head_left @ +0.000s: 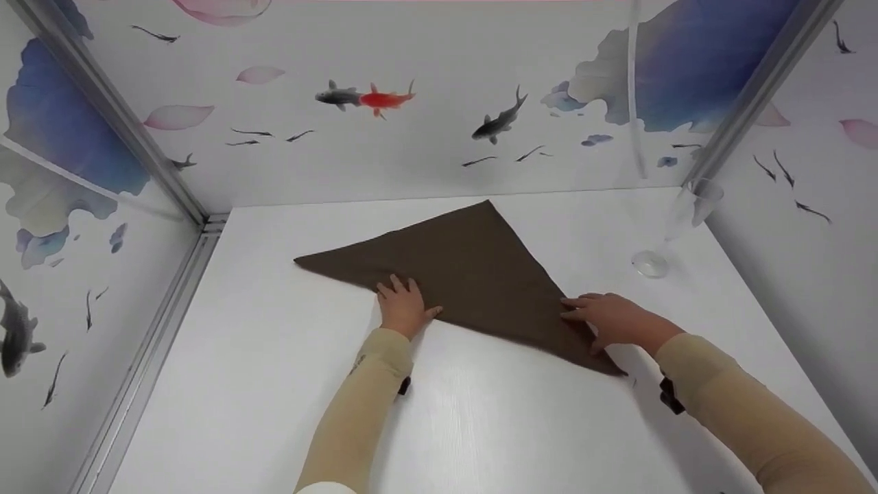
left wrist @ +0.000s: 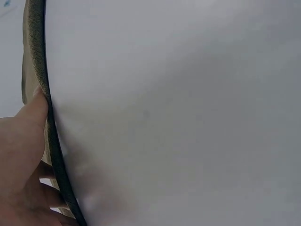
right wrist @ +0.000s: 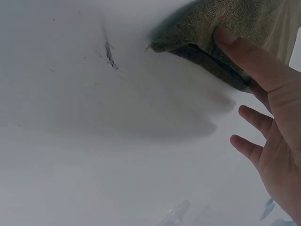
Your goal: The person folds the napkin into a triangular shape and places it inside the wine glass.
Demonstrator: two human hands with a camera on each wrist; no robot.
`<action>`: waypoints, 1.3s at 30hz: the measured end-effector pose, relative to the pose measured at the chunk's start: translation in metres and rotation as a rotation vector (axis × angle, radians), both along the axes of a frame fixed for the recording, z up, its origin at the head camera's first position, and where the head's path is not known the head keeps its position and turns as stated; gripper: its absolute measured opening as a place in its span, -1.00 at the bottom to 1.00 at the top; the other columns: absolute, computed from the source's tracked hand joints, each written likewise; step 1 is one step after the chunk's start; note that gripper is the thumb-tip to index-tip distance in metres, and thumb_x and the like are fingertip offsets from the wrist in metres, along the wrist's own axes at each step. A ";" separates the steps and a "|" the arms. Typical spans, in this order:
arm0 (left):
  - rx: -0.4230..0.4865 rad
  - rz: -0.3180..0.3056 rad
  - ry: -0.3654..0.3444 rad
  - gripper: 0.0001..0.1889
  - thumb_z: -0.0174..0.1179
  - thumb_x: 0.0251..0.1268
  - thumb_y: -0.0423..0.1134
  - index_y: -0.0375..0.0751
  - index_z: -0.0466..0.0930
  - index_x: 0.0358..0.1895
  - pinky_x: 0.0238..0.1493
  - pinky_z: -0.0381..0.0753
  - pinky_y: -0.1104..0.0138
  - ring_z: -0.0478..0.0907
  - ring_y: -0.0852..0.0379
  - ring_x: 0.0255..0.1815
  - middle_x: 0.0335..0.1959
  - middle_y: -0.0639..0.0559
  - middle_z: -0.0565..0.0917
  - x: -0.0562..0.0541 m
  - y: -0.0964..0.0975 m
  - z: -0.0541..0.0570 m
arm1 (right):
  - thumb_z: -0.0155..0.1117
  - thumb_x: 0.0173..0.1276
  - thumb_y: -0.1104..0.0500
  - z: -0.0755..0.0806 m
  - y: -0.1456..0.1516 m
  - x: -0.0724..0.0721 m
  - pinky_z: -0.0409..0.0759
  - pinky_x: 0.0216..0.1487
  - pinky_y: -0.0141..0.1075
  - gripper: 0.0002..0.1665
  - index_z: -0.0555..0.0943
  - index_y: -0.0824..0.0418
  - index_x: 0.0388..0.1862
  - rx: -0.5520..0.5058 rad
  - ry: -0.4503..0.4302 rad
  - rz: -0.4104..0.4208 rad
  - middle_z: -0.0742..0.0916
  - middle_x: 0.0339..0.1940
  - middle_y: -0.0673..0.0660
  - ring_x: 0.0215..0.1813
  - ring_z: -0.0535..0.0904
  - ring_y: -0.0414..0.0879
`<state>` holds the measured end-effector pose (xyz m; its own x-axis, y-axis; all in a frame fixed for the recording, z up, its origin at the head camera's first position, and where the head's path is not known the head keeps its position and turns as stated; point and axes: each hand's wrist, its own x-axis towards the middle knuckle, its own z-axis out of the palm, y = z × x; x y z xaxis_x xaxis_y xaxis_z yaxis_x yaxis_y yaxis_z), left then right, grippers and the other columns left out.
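A dark brown cloth (head_left: pixel 466 274), folded into a triangle, lies on the white table. My left hand (head_left: pixel 403 307) rests on its near edge, fingers spread on the fabric and thumb by the rim. The left wrist view shows the thumb (left wrist: pixel 35 110) at the cloth edge (left wrist: pixel 54 141). Near the cloth's right corner (right wrist: pixel 174 40), my right hand (head_left: pixel 617 321) touches the side edge with extended fingers. In the right wrist view the thumb (right wrist: pixel 235 44) lies on the fabric, the index fingertip is hidden, and two other fingers (right wrist: pixel 251 120) stay off the cloth.
A clear stemmed glass (head_left: pixel 650 263) stands at the table's back right, beyond my right hand. White panels (head_left: pixel 439 158) printed with fish and petals enclose the back and both sides. A metal rail (head_left: pixel 147 350) runs along the left side.
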<state>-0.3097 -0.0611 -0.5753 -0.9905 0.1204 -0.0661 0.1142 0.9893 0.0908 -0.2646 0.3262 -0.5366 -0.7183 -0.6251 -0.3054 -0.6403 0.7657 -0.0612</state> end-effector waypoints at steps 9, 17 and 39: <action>-0.022 -0.091 0.023 -0.01 0.16 0.17 0.38 -0.40 0.25 0.42 0.28 0.28 -0.15 0.17 -0.59 0.31 0.36 -0.55 0.21 -0.017 -0.016 0.003 | 0.64 -0.05 0.04 -0.001 -0.017 0.006 0.39 0.23 0.10 -0.05 0.47 0.27 0.34 -0.052 -0.016 -0.041 0.39 0.42 0.29 0.33 0.37 0.26; -0.014 -0.103 -0.024 -0.01 0.19 0.15 0.37 -0.40 0.24 0.41 0.30 0.24 -0.16 0.15 -0.59 0.32 0.37 -0.56 0.19 -0.026 -0.018 0.008 | 0.58 0.02 -0.12 -0.002 -0.038 0.012 0.41 0.23 0.06 -0.05 0.49 0.29 0.32 -0.058 0.006 -0.136 0.42 0.37 0.34 0.32 0.39 0.25; -0.013 -0.207 -0.134 -0.05 0.28 0.17 0.24 -0.39 0.19 0.42 0.33 0.22 -0.13 0.12 -0.57 0.35 0.42 -0.52 0.12 -0.067 -0.027 0.019 | 0.44 0.10 -0.29 -0.011 -0.129 0.023 0.33 0.26 0.09 -0.01 0.48 0.44 0.24 -0.037 0.053 -0.388 0.48 0.19 0.42 0.25 0.39 0.29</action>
